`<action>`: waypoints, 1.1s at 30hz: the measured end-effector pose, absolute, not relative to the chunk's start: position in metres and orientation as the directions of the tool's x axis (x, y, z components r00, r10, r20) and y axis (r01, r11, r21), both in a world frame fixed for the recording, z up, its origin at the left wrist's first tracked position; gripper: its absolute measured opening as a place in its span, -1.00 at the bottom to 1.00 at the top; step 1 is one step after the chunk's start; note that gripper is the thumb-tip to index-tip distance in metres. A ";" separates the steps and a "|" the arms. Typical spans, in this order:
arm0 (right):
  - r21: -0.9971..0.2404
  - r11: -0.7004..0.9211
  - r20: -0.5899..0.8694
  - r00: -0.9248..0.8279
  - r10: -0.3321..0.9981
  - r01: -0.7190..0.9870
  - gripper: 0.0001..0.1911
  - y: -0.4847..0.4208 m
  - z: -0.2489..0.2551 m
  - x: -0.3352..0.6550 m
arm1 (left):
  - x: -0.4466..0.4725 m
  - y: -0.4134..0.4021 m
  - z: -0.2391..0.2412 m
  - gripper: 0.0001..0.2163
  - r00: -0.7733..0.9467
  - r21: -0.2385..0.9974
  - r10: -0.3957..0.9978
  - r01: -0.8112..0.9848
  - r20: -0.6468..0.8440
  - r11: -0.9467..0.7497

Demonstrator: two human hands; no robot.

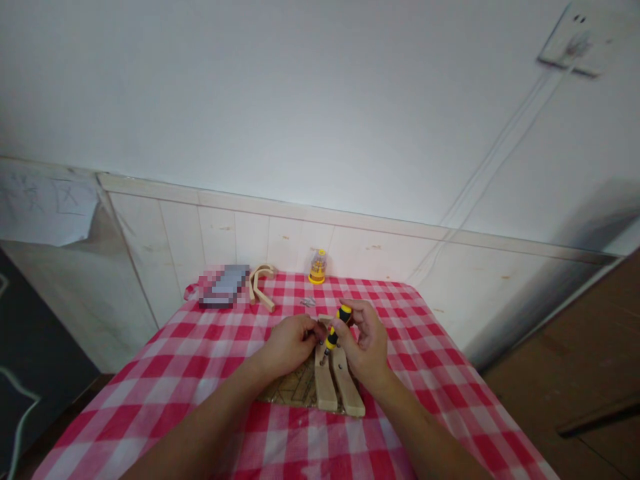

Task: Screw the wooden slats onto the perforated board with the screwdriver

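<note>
Screwing seems the step: the right hand (370,341) grips the yellow-and-black screwdriver (332,338), the next turn needing steadiness over the left wooden bar (326,387); the left hand's (290,343) hold I can't tell.

The left forearm (210,417) and right forearm (425,427) reach forward, converging. The left hand (290,343) is back-up, its fingers (315,327) bent inward; the right hand (369,343) — just beside it — curls in a grip, thumb (345,335) opposing the bent fingers.
</note>
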State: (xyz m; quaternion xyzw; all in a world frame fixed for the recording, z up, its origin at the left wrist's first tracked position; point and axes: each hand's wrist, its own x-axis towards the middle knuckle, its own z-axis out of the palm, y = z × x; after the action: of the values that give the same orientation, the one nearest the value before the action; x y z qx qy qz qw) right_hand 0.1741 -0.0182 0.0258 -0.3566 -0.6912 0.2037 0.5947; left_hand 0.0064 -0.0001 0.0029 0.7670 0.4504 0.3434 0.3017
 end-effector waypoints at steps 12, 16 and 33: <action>-0.681 0.673 0.707 0.021 0.707 0.290 -0.78 -0.016 0.027 0.172 | 0.006 0.001 0.001 -0.80 0.356 0.780 0.897 0.469 0.262 -0.414; -0.694 0.652 0.691 0.029 0.722 0.306 -0.77 -0.013 0.024 0.173 | 0.006 0.001 -0.001 -0.79 0.353 0.789 0.899 0.460 0.258 -0.407; -0.737 0.586 0.656 0.145 0.741 0.336 -0.68 -0.001 0.013 0.175 | 0.006 0.004 -0.005 -0.80 0.356 0.774 0.893 0.468 0.277 -0.427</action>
State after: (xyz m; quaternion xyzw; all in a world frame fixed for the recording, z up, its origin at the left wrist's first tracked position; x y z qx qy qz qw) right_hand 0.1747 -0.0005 0.0133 -0.4252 -0.6335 0.1615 0.6260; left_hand 0.0061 0.0037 -0.0048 0.7669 0.4436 0.3540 0.2996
